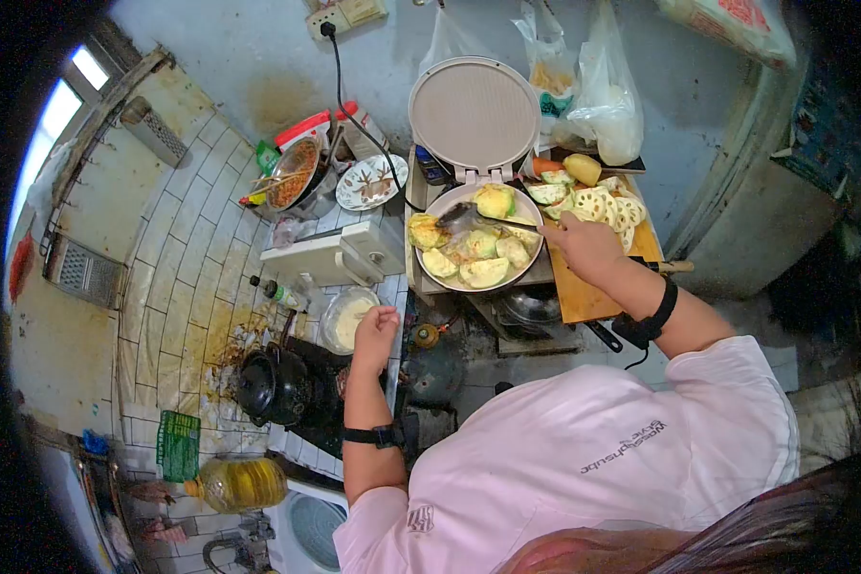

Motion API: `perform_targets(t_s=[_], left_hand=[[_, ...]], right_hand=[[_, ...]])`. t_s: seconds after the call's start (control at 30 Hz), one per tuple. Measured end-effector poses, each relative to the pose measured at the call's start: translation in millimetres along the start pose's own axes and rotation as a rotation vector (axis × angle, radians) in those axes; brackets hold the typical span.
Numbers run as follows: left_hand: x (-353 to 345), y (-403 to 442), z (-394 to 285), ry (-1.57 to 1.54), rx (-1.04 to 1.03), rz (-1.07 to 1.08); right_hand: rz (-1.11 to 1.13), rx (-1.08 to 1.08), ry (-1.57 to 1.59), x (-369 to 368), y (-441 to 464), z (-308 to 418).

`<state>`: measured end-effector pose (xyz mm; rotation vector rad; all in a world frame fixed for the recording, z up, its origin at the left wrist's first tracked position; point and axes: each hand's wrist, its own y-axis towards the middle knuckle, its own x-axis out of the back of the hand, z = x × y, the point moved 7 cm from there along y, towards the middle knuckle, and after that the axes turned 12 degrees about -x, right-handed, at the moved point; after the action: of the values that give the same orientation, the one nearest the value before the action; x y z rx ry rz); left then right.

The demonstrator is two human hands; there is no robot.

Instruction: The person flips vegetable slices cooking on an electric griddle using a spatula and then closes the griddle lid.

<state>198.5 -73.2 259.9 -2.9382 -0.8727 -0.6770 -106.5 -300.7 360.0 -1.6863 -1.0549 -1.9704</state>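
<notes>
My right hand is closed round the handle of a dark spatula, whose head lies among food in the open electric pan. Coated yellow-green slices lie in the pan, with some steam or blur near its middle. The pan's round lid stands raised behind it. My left hand is held with curled fingers beside a bowl of pale batter; whatever its fingers hold, if anything, is too small to make out.
A wooden board with sliced lotus root sits right of the pan. A patterned plate and a bowl of reddish food are at the back left. A black pot and an oil jug stand left.
</notes>
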Motion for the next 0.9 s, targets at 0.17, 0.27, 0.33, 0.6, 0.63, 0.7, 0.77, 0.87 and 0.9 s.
perform_targets(t_s=[0.17, 0.27, 0.33, 0.6, 0.63, 0.7, 0.77, 0.87, 0.9], left_hand=[[-2, 8, 7, -0.042, -0.022, -0.001], [-6, 8, 7, -0.061, -0.036, 0.009], [-6, 8, 5, -0.055, -0.034, 0.003], [-3, 2, 13, -0.042, -0.008, -0.018], [-2, 2, 15, -0.047, -0.008, -0.028], [-1, 3, 18, -0.053, -0.014, -0.029], [1, 2, 22, -0.057, -0.016, -0.032], [3, 6, 25, -0.036, -0.007, -0.023], [3, 7, 24, -0.026, -0.009, -0.026]], right_hand=[[-0.067, 0.055, 0.031, 18, 19, 24], [-0.076, 0.158, 0.043, 12, 33, 39], [-0.046, 0.232, -0.030, 9, 41, 46], [0.014, 0.166, -0.209, 32, 44, 26], [0.015, 0.168, -0.212, 34, 40, 27], [-0.035, 0.183, -0.157, 42, 32, 25], [-0.033, 0.215, -0.176, 39, 20, 26], [-0.007, 0.223, -0.194, 32, 16, 29], [0.018, 0.199, -0.195, 28, 16, 27]])
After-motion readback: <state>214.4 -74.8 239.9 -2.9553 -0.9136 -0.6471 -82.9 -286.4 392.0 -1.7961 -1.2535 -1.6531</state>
